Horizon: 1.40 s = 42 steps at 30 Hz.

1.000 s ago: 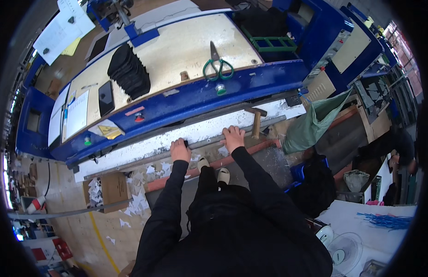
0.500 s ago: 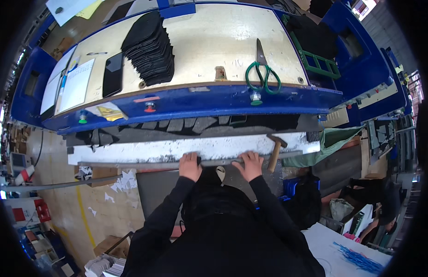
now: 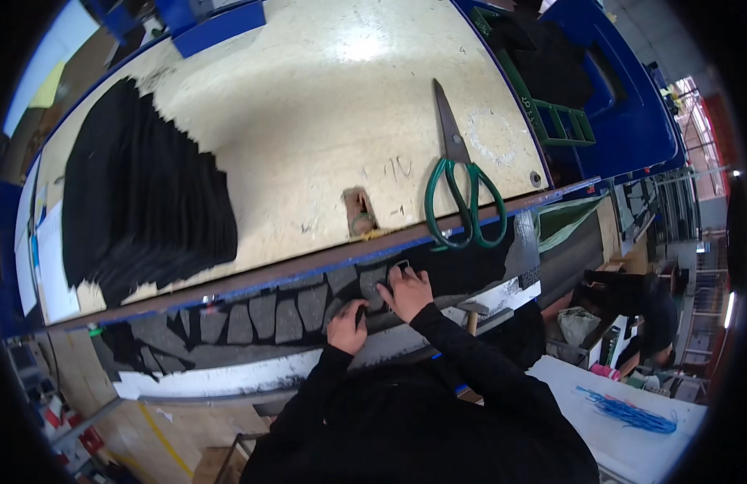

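Note:
A black sheet (image 3: 462, 266) lies along the low bench, with a row of grey shaped cut-outs (image 3: 289, 319) in it. At the right end of that row, my right hand (image 3: 409, 297) has its thumb and bent fingers around a small thin-rimmed cutting die (image 3: 402, 264), mostly hidden under the hand. My left hand (image 3: 347, 331) is just left of it, at the sheet's near edge. Its fingers are curled around a small dark thing (image 3: 360, 315) that I cannot make out. A hammer (image 3: 472, 317) rests on the white bench edge (image 3: 228, 382), right of my hands.
Beyond the sheet, a blue-edged wooden table (image 3: 309, 161) carries a tall stack of black cut pieces (image 3: 147, 194) and green-handled scissors (image 3: 462, 185), whose handles overhang the near edge. Blue strands (image 3: 631, 411) lie on a white table (image 3: 551, 387) at lower right. Another person (image 3: 651, 315) is farther right.
My view has come closer to the table and tilted. Both hands have left the bench's near bar and reached forward to the sheet, the right one onto the cutting die.

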Tool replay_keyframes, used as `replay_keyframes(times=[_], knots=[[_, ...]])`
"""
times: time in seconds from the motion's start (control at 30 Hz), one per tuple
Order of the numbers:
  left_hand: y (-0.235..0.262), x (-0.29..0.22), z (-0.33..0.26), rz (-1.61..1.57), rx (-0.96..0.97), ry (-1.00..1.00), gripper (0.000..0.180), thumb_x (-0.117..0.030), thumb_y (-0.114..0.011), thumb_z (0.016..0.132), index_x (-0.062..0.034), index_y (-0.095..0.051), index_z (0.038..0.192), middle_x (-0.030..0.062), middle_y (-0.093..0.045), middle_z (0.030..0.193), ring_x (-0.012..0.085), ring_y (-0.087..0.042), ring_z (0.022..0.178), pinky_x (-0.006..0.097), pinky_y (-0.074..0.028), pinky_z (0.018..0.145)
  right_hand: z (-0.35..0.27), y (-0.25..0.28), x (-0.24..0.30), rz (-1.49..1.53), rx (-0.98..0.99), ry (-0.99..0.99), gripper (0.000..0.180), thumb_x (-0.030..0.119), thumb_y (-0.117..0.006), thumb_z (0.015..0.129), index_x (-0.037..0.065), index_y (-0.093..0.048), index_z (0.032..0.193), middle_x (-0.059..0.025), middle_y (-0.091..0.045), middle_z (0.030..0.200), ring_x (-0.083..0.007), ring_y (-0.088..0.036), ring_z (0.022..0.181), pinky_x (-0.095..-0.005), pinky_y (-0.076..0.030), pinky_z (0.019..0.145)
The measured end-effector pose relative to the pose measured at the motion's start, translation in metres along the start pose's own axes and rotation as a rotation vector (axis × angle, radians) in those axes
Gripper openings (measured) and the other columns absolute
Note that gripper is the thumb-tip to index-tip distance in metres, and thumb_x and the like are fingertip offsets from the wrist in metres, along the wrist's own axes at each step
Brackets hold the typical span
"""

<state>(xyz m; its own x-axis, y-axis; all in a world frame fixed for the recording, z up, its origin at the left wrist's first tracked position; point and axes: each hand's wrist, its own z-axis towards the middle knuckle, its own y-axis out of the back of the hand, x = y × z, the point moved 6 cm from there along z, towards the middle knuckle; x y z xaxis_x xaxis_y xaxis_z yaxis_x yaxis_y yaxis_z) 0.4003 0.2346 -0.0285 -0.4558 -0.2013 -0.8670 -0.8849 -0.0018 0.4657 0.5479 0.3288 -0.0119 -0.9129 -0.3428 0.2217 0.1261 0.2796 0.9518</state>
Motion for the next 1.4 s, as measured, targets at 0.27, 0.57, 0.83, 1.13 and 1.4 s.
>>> replay_keyframes(times=[0.27,0.57,0.83,1.13,1.4], knots=[[-0.005,0.011,-0.001,-0.011,-0.066,-0.041,0.025,-0.006,-0.061,0.086,-0.0097,-0.065,0.110,0.0146,-0.070,0.108,0.0392,-0.067,0.098,0.045,-0.055,0.082,-0.021,0.086,-0.021,0.159,-0.286,0.061,0.022,0.024,-0.068,0.080,0.010,-0.053,0.076,-0.0071,-0.060,0.062,-0.0325,-0.063,0.064,-0.0453,-0.040,0.072],[-0.104,-0.073,0.043,0.486,0.025,-0.127,0.051,-0.026,-0.073,0.089,-0.0134,-0.054,0.135,0.0125,-0.060,0.125,0.0375,-0.067,0.104,0.047,-0.056,0.083,-0.126,0.050,-0.151,0.291,-0.188,-0.098,0.027,0.031,-0.070,0.089,0.013,-0.052,0.082,-0.0020,-0.058,0.068,-0.0314,-0.064,0.076,-0.0483,-0.040,0.075],[-0.121,-0.110,0.024,0.476,0.129,-0.163,0.032,-0.025,-0.077,0.084,-0.0080,-0.066,0.109,0.0149,-0.069,0.110,0.0382,-0.068,0.101,0.048,-0.054,0.083,-0.165,0.047,-0.166,0.212,-0.488,0.053,0.026,0.028,-0.070,0.087,0.010,-0.066,0.106,-0.0114,-0.064,0.109,-0.0335,-0.060,0.103,-0.0531,-0.043,0.087],[-0.105,-0.129,-0.107,-0.631,0.178,0.104,0.027,-0.015,-0.064,0.099,-0.0031,-0.059,0.123,0.0052,-0.066,0.082,0.0121,-0.062,0.070,0.028,-0.049,0.063,-0.195,0.034,-0.115,1.259,-0.045,0.212,0.022,0.013,-0.077,0.088,0.002,-0.062,0.100,-0.0040,-0.063,0.077,-0.0093,-0.060,0.073,-0.0271,-0.050,0.069],[-0.120,-0.046,-0.178,-1.740,0.025,0.378,0.070,-0.058,-0.036,0.105,-0.0010,-0.043,0.145,0.0267,-0.053,0.141,0.0401,-0.059,0.120,0.051,-0.049,0.103,-0.223,0.053,-0.094,0.940,0.244,0.400,0.024,0.007,-0.067,0.090,0.002,-0.064,0.114,-0.0137,-0.072,0.102,-0.0290,-0.071,0.098,-0.0359,-0.052,0.085]])
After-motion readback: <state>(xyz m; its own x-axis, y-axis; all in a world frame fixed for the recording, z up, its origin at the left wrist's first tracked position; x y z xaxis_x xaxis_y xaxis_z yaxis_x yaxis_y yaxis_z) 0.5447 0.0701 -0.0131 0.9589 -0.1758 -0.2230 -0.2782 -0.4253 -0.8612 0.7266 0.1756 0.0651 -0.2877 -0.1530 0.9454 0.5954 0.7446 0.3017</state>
